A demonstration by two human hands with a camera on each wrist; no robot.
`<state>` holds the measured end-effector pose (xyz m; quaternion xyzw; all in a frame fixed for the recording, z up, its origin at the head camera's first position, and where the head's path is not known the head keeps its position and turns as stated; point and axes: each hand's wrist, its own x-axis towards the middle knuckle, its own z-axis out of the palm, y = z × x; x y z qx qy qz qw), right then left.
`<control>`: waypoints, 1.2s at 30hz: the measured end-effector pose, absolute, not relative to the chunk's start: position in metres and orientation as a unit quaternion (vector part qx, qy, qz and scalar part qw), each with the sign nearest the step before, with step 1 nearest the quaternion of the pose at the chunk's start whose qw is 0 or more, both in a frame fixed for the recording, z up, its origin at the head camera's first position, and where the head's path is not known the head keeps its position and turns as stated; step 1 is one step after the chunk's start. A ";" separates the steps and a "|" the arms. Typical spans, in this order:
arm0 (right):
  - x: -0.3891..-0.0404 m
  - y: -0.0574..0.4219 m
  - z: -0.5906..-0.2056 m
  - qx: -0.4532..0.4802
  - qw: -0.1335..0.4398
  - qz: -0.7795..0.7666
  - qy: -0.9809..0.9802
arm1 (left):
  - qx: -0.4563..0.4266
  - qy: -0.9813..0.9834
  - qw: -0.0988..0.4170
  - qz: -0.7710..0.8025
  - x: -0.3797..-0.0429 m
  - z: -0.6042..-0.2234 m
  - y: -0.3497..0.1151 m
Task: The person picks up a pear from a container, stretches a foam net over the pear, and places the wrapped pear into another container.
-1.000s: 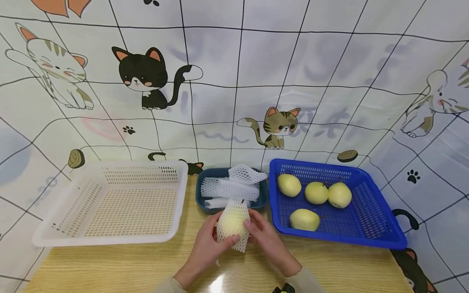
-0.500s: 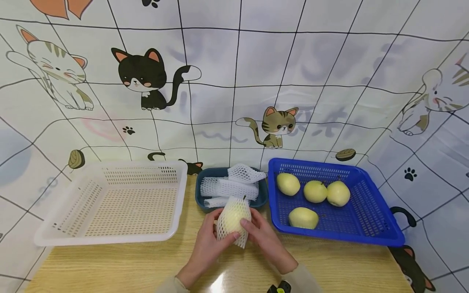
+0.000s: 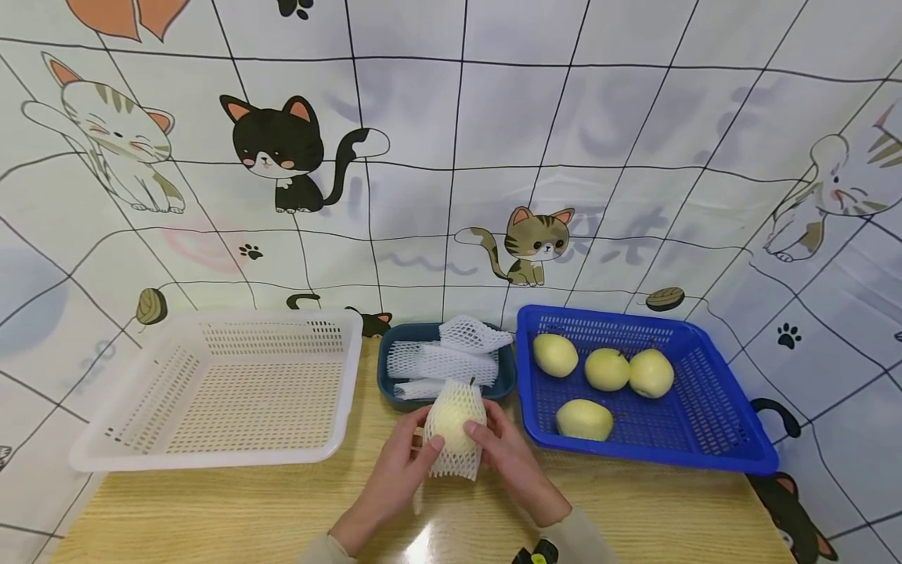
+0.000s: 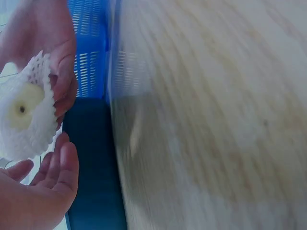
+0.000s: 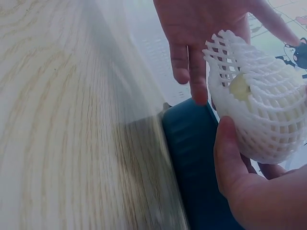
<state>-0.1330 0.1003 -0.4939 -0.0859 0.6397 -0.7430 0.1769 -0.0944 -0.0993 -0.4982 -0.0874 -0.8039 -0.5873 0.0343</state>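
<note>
A pale yellow-green pear [image 3: 454,427] in a white foam net sleeve [image 3: 454,466] is held above the table's front part, its stem poking from the top in the head view. My right hand [image 3: 513,454] grips it from the right, thumb on the front of the net. My left hand [image 3: 398,466] is at the left side of the sleeve, thumb by its edge. In the right wrist view that left hand [image 5: 201,28] has extended fingers and a spread thumb. The net's lower end hangs loose and open; the pear's base [image 4: 21,109] shows through it in the left wrist view.
Behind the hands, a dark teal tub [image 3: 382,384] contains several foam nets [image 3: 458,364]. To the right, a blue basket [image 3: 705,446] holds several pears [image 3: 651,374]. A white basket [image 3: 232,458] stands left. All are on a wooden table [image 3: 268,517] before a cat-print wall covering [image 3: 423,117].
The sleeved pear has shifted slightly right, its net's lower end spread wider. My left thumb has drawn back from the front of the net to its left edge.
</note>
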 end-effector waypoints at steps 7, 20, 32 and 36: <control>-0.131 0.100 -0.491 -0.080 0.179 -0.737 0.646 | -0.061 -0.749 0.002 -0.660 -0.099 -0.487 -0.105; -0.126 0.102 -0.477 -0.166 0.186 -0.712 0.656 | -0.038 -0.742 -0.058 -0.667 -0.099 -0.481 -0.106; -0.125 0.102 -0.473 -0.205 0.194 -0.722 0.632 | -0.005 -0.756 -0.011 -0.655 -0.102 -0.479 -0.109; -0.125 0.102 -0.473 -0.214 0.175 -0.722 0.634 | -0.001 -0.755 0.018 -0.656 -0.102 -0.474 -0.112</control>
